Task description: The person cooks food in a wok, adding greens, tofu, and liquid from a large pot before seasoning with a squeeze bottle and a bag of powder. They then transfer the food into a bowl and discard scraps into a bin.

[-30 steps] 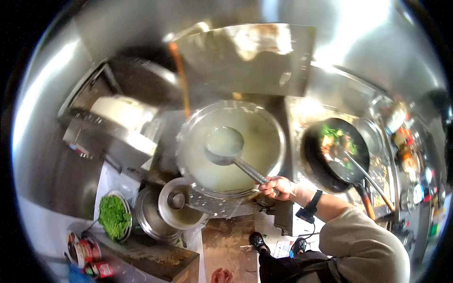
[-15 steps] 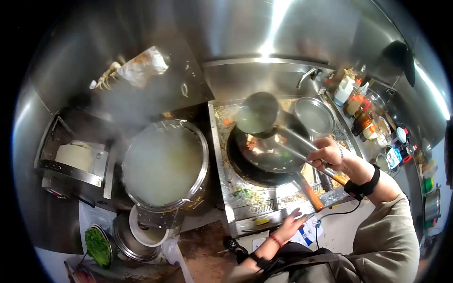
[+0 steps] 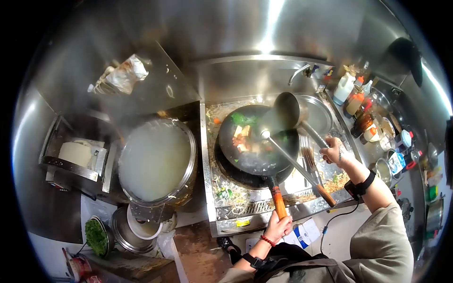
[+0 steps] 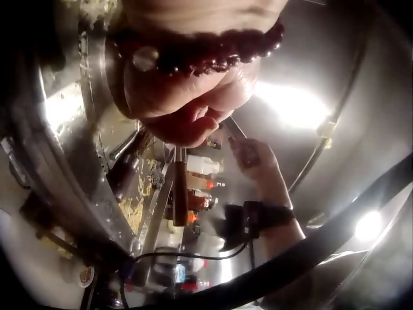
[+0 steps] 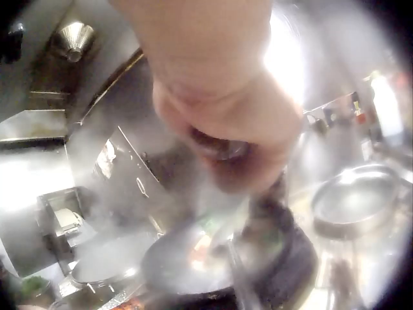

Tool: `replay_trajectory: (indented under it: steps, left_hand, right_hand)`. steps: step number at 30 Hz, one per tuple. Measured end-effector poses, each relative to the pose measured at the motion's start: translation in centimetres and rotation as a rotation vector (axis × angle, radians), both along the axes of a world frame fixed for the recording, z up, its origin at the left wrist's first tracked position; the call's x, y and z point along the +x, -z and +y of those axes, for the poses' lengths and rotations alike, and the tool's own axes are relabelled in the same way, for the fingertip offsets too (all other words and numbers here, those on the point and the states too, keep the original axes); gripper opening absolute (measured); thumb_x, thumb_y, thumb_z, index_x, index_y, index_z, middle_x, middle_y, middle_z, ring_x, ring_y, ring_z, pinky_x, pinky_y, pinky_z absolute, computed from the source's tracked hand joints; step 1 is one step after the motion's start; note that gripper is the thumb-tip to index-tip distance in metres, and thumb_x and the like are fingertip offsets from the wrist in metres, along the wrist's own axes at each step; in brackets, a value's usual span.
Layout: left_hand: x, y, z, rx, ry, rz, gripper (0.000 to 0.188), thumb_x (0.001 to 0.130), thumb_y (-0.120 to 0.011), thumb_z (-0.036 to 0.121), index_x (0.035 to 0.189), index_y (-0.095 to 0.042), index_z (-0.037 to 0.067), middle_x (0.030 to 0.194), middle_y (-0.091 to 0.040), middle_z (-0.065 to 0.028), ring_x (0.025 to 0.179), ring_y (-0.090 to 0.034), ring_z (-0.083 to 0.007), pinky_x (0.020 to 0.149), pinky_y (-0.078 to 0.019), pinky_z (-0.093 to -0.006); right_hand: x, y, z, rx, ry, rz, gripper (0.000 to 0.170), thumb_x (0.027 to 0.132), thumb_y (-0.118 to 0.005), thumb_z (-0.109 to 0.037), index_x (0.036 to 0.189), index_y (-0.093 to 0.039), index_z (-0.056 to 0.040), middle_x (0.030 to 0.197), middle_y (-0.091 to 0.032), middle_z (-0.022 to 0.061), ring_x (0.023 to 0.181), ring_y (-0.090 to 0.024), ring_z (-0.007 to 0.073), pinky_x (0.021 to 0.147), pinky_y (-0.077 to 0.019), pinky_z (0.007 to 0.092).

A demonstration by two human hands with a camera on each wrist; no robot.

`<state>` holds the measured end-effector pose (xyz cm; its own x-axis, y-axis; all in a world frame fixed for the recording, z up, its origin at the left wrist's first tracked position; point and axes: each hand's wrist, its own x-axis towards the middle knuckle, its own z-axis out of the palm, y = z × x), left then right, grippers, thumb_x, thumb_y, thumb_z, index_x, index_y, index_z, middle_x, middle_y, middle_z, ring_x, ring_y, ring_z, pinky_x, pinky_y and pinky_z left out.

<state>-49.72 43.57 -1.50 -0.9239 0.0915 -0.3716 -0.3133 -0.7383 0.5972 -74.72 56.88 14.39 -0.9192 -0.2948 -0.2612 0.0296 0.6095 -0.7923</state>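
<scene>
My right hand [image 3: 333,152] grips the metal handle of a large ladle [image 3: 289,111], whose bowl is tilted over the right part of the wok [image 3: 226,141]. My left hand [image 3: 277,228] is wrapped round the end of the wok's wooden handle [image 3: 278,202]. Greens [image 3: 244,119] and orange and pale pieces [image 3: 241,138] lie in the wok with liquid. A second utensil with a wooden grip [image 3: 325,195] rests in the wok, its head among the food. In the right wrist view my right hand [image 5: 226,142] hides most of the ladle.
Left of the stove stands a big steaming pot [image 3: 158,162] of cloudy liquid. A round metal lid or pan [image 3: 317,115] lies behind the wok. Bottles [image 3: 344,88] line the right side. A bowl of greens [image 3: 96,237] and a white container [image 3: 141,228] sit at lower left.
The right hand has carried the ladle from the big pot over to the wok, its bowl now tipped. The left hand has come up and taken hold of the wok handle.
</scene>
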Motion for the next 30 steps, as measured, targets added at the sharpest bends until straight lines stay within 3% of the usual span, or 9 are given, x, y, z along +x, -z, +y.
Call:
replay_trajectory:
  steps: [2, 6, 10, 14, 18, 20, 22, 26, 30]
  left_hand:
    - [0.5, -0.4, -0.8, -0.042, 0.002, -0.004, 0.023, 0.086, -0.055, 0.006, 0.095, -0.034, 0.007, 0.072, -0.047, -0.0043, 0.046, -0.041, -0.0073, 0.038, -0.0375, -0.0238]
    - [2.0, -0.3, -2.4, -0.181, 0.074, 0.073, 0.023, 0.092, -0.054, 0.016, 0.099, -0.036, 0.004, 0.075, -0.051, -0.0054, 0.052, -0.046, -0.0075, 0.046, -0.048, -0.026]
    - [7.5, 0.8, -6.7, -0.197, 0.283, 0.127, 0.028, 0.095, -0.049, 0.014, 0.117, -0.038, 0.002, 0.087, -0.055, -0.0082, 0.059, -0.049, -0.0068, 0.057, -0.0531, -0.0264]
    - [17.2, 1.8, -15.0, -0.156, 0.328, 0.032, 0.033, 0.096, -0.044, 0.015, 0.128, -0.041, 0.005, 0.099, -0.058, -0.0114, 0.074, -0.056, -0.0107, 0.074, -0.0548, -0.0298]
    - [26.9, 3.4, -22.1, -0.174, 0.049, -0.287, 0.029, 0.095, -0.048, 0.017, 0.121, -0.046, 0.004, 0.099, -0.059, -0.0108, 0.074, -0.057, -0.0114, 0.071, -0.0531, -0.0294]
    - [32.6, 9.1, -23.9, -0.235, -0.097, -0.185, 0.033, 0.093, -0.054, 0.025, 0.119, -0.051, 0.004, 0.1, -0.059, -0.0101, 0.08, -0.059, -0.0186, 0.072, -0.0521, -0.0344]
    - [36.6, 10.6, -24.9, -0.302, -0.25, -0.333, 0.035, 0.093, -0.054, 0.027, 0.12, -0.05, 0.005, 0.098, -0.059, -0.0098, 0.078, -0.058, -0.0176, 0.07, -0.052, -0.0336]
    - [39.6, 7.0, -26.8, -0.289, -0.423, -0.492, 0.036, 0.092, -0.054, 0.028, 0.12, -0.05, 0.005, 0.096, -0.059, -0.0102, 0.076, -0.058, -0.0175, 0.07, -0.0518, -0.0323]
    - [44.1, 7.3, -25.2, -0.296, -0.647, -0.564, 0.034, 0.092, -0.053, 0.024, 0.119, -0.05, 0.004, 0.099, -0.06, -0.0129, 0.079, -0.058, -0.0193, 0.073, -0.052, -0.0336]
  right_hand:
    - [-0.1, 0.5, 0.0, 0.043, -0.014, 0.114, 0.018, 0.072, -0.061, -0.004, 0.087, -0.059, 0.0069, 0.056, -0.054, 0.0059, 0.044, -0.051, 0.0112, 0.039, -0.0398, 0.0277]
    - [-1.1, 2.2, 0.2, 0.411, -0.142, 0.521, 0.038, 0.068, -0.062, -0.011, 0.102, -0.057, 0.0039, 0.089, -0.062, 0.0262, 0.087, -0.061, 0.0394, 0.076, -0.0472, 0.0422]
    - [0.7, 1.1, -1.2, 0.694, -0.21, 0.78, 0.046, 0.071, -0.057, -0.008, 0.114, -0.045, 0.0039, 0.088, -0.058, 0.0251, 0.08, -0.058, 0.0423, 0.071, -0.0484, 0.0466]
    - [3.7, -1.0, -4.9, 0.98, -0.184, 0.925, 0.057, 0.071, -0.057, -0.005, 0.125, -0.039, 0.0036, 0.097, -0.055, 0.0217, 0.081, -0.06, 0.0379, 0.071, -0.0488, 0.0468]
    - [7.9, 1.4, -12.9, 0.438, -0.215, 0.978, 0.051, 0.073, -0.057, -0.002, 0.123, -0.047, -0.0031, 0.108, -0.059, 0.0228, 0.097, -0.058, 0.0384, 0.083, -0.0482, 0.0418]
    - [11.2, -0.2, -21.9, 0.276, -0.361, 0.436, 0.046, 0.074, -0.061, -0.006, 0.119, -0.05, -0.0008, 0.105, -0.061, 0.0236, 0.1, -0.059, 0.034, 0.084, -0.0474, 0.0372]
    - [12.2, 3.3, -30.4, 0.249, -0.528, 0.332, 0.037, 0.074, -0.06, -0.011, 0.11, -0.057, -0.0027, 0.097, -0.062, 0.0216, 0.095, -0.06, 0.0354, 0.08, -0.048, 0.0385]
    - [15.0, 14.6, -46.1, 0.823, -0.808, 0.389, 0.036, 0.077, -0.056, -0.012, 0.111, -0.054, -0.0017, 0.103, -0.063, 0.0162, 0.094, -0.064, 0.0269, 0.078, -0.0525, 0.0351]
    - [18.7, 20.7, -53.1, 0.815, -0.919, 0.422, 0.021, 0.08, -0.057, -0.013, 0.097, -0.067, -0.0079, 0.105, -0.066, 0.009, 0.096, -0.064, 0.0218, 0.08, -0.0515, 0.033]
